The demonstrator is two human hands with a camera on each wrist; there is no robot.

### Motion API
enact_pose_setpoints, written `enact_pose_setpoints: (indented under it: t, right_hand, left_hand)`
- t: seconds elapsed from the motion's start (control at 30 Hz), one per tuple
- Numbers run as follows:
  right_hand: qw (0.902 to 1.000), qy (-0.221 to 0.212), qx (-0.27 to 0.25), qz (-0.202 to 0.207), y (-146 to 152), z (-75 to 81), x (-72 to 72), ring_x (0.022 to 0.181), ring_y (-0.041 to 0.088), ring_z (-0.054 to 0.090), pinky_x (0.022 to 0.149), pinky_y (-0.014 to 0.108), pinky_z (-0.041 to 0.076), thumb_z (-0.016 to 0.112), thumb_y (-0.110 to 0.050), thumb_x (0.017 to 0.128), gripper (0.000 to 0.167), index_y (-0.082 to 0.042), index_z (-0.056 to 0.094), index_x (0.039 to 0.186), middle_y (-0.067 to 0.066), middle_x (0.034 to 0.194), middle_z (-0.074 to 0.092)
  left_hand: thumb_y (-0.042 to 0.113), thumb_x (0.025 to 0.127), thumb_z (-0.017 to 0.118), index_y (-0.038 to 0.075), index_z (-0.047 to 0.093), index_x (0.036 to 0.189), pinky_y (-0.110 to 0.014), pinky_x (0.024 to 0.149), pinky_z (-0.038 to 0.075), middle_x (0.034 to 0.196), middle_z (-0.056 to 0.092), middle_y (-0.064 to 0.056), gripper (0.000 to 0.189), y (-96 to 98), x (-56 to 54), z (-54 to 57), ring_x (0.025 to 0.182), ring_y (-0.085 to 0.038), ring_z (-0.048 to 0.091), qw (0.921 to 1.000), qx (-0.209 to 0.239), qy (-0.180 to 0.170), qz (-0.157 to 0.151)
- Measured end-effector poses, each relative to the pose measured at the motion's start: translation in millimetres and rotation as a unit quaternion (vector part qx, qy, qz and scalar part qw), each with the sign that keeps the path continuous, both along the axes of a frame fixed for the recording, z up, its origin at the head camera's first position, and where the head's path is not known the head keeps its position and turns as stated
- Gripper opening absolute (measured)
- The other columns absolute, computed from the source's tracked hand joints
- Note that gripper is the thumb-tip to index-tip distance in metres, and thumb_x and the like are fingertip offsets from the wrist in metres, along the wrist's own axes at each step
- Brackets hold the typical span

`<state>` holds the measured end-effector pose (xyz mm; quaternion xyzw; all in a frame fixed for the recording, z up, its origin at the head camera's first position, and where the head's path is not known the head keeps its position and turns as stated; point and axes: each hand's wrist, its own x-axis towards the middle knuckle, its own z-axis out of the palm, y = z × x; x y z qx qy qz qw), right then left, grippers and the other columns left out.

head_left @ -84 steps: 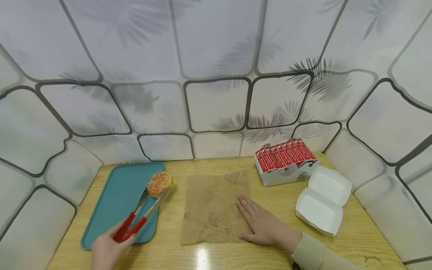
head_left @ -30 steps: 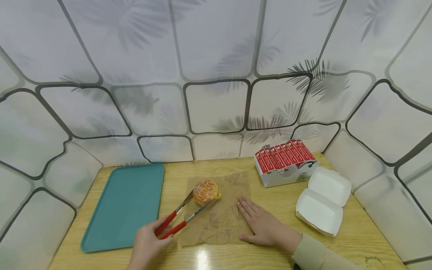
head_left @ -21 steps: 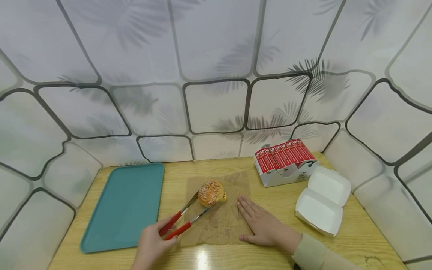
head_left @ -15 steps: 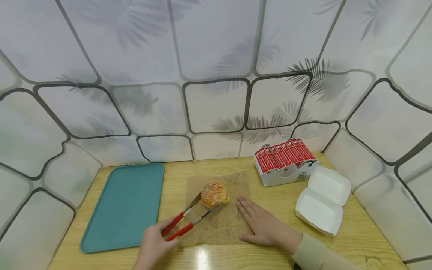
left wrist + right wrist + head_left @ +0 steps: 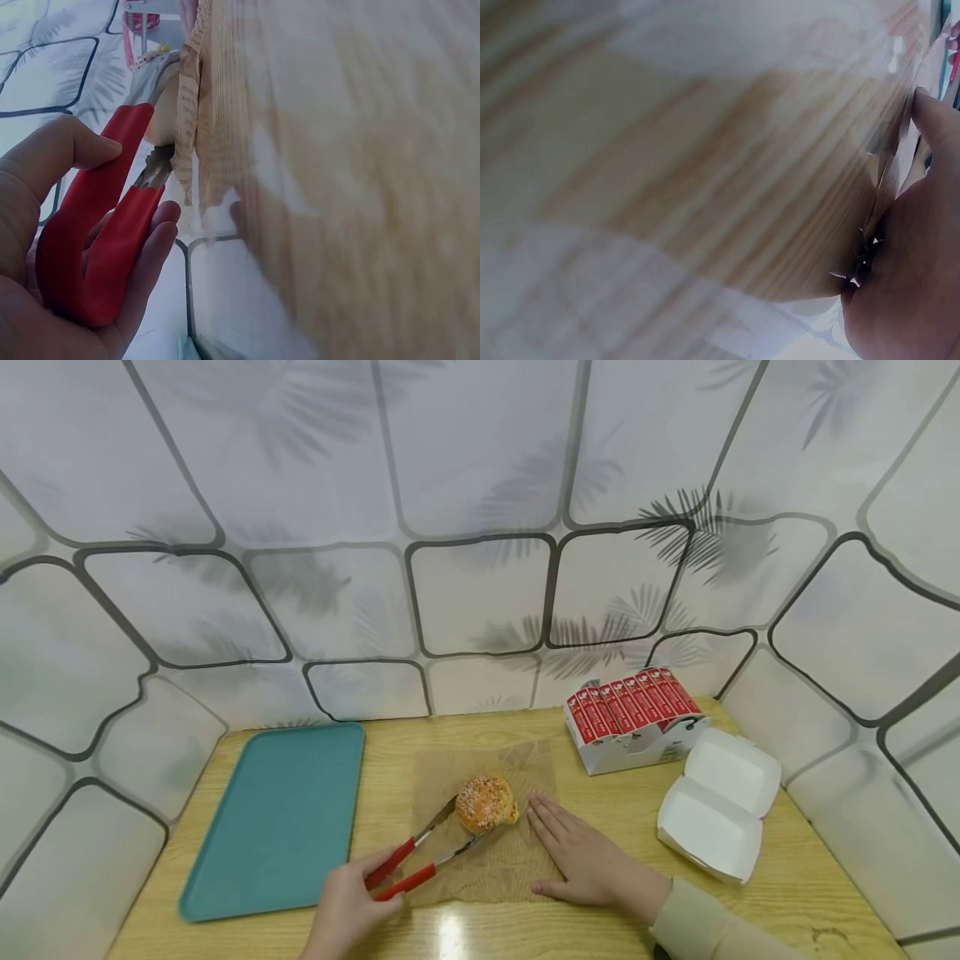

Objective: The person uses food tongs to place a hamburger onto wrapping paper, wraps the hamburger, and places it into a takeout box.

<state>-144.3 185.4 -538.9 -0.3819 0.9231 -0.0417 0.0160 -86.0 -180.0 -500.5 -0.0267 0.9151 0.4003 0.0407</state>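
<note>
The left hand [image 5: 351,897] is grasping tongs [image 5: 407,883] around a burger [image 5: 482,803], midway between the table's [image 5: 388,760] side edges, while the straight-fingered right hand [image 5: 581,853] is touching brown paper [image 5: 510,877].

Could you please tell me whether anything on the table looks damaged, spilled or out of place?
The white carton of red packs at the back right of the table has a ragged front edge, as if torn open, though perhaps made that way. The brown paper under the burger is creased. I see no spill.
</note>
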Motion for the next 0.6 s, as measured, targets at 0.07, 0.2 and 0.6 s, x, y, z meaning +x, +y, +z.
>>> enact_pose_setpoints:
  t: [0.07, 0.2, 0.6]
  right_hand:
    - [1.0, 0.001, -0.001, 0.001, 0.1, 0.1, 0.0, 0.162, 0.039, 0.028, 0.127, 0.05, 0.041, 0.04, -0.078, 0.101, 0.104, 0.004, 0.031, 0.164, 0.024, 0.175, 0.023]
    - [1.0, -0.004, -0.006, -0.001, -0.8, 1.8, 0.4, 0.161, 0.04, 0.029, 0.126, 0.052, 0.041, 0.041, -0.077, 0.101, 0.104, 0.005, 0.031, 0.164, 0.024, 0.174, 0.025]
    - [0.9995, -0.026, 0.014, -0.008, -4.2, 9.7, 1.3, 0.162, 0.04, 0.028, 0.128, 0.052, 0.039, 0.044, -0.073, 0.103, 0.1, 0.004, 0.031, 0.164, 0.024, 0.175, 0.024]
  left_hand:
    - [0.003, 0.069, 0.091, 0.001, 0.075, 0.129, -0.03, 0.071, 0.06, 0.108, 0.082, -0.008, 0.062, 0.2, 0.5, -1.0, 0.087, -0.015, 0.071, 1.0, 0.004, -0.005, 0.0]
    - [0.002, 0.07, 0.091, 0.005, 0.076, 0.129, -0.029, 0.074, 0.062, 0.101, 0.083, -0.002, 0.062, -0.5, 1.1, -2.4, 0.09, -0.018, 0.074, 0.9999, 0.01, -0.009, -0.002]
    - [0.003, 0.07, 0.092, 0.008, 0.076, 0.13, -0.028, 0.076, 0.061, 0.104, 0.082, -0.001, 0.063, -2.2, 1.4, -2.5, 0.095, -0.02, 0.075, 0.9998, -0.011, 0.004, -0.018]
